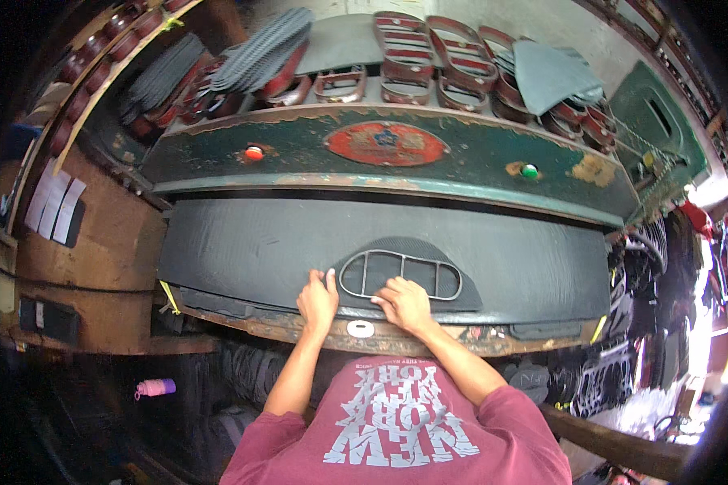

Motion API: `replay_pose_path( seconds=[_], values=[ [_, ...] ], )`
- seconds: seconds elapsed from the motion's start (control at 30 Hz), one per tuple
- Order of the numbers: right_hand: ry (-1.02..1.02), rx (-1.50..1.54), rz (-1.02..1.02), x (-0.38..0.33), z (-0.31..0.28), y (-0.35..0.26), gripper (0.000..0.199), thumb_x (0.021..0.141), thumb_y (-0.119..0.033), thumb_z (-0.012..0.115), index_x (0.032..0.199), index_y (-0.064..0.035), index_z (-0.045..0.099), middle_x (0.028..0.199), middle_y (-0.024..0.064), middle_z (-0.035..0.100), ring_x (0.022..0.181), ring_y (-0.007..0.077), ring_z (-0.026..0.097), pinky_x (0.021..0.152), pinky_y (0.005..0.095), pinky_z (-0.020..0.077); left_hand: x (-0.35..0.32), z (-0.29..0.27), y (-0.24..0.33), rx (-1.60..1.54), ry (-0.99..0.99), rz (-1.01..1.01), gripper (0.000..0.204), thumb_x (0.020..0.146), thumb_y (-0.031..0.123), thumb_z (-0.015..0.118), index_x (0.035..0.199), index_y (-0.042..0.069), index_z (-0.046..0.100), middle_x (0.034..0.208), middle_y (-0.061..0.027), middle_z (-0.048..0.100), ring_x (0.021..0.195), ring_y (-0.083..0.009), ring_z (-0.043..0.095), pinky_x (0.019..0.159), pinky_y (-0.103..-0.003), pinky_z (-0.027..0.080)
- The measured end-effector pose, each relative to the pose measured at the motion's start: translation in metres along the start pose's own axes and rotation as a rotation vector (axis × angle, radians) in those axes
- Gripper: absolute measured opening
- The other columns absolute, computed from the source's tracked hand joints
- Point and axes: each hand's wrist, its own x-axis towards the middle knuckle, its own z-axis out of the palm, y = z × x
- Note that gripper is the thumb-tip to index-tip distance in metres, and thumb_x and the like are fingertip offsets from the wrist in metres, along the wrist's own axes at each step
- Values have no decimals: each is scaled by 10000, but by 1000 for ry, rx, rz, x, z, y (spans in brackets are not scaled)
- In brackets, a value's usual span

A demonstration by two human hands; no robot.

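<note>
A sole-shaped metal cutting die point(366, 271) with crossbars lies on a dark textured sheet piece point(429, 245) with a curved far edge. Beneath them is the wide black bed point(243, 246) of a green press. My right hand point(406, 305) has its fingers curled at the die's near rim, right of its middle, and grips it there. Just left of the die, my left hand point(318, 301) is closed with its thumb pointing up. Whatever its fingers may hold is hidden.
Behind the bed runs the press's worn green beam point(243, 174), with a red button point(253, 153) and a green button point(529, 170). Red cutting dies point(404, 48) and stacked grey ridged sheets point(263, 52) rest on top. A white oval piece point(361, 329) sits at the near edge.
</note>
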Motion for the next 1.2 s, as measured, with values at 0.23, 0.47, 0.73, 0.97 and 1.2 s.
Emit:
replay_pose_path(
  seconds=[0.23, 0.47, 0.73, 0.97, 1.2],
  values=[
    [142, 844, 300, -8, -118, 35, 476, 909, -344, 741, 659, 9, 544, 664, 16, 468, 622, 126, 433, 612, 296, 395, 2, -13, -17, -189, -168, -39, 548, 992, 472, 641, 1179, -42, 664, 1053, -267, 742, 1009, -418, 724, 892, -492, 551],
    [340, 471, 393, -1, -108, 54, 315, 936, -270, 773, 867, 37, 744, 776, 33, 651, 686, 134, 565, 628, 318, 435, -75, -228, -93, -748, -262, 197, 338, 1035, 293, 613, 992, -38, 663, 821, -82, 683, 780, -129, 585, 708, -335, 498],
    [4, -191, 364, 15, -7, 37, 224, 940, -181, 712, 1046, 15, 739, 939, 172, 694, 880, 385, 673, 792, 437, 519, -190, -342, -161, -358, 145, -306, 397, 959, 374, 683, 976, -23, 688, 826, -143, 684, 820, -214, 674, 765, -362, 515],
    [-118, -345, 191, -48, -53, 49, 382, 839, 58, 646, 1217, 3, 636, 1141, 240, 590, 1121, 439, 560, 980, 514, 455, -204, -259, -349, 39, 416, -604, 365, 987, 358, 639, 1085, 13, 705, 960, -243, 717, 924, -419, 702, 828, -451, 518],
    [-420, -201, 79, -73, -87, 60, 232, 763, 63, 672, 983, 1, 630, 978, 190, 575, 979, 408, 565, 904, 473, 471, -259, -115, -510, -58, 381, -846, 608, 1064, 478, 483, 1319, -62, 598, 1362, -268, 609, 1280, -436, 564, 1058, -461, 442]
  ],
)
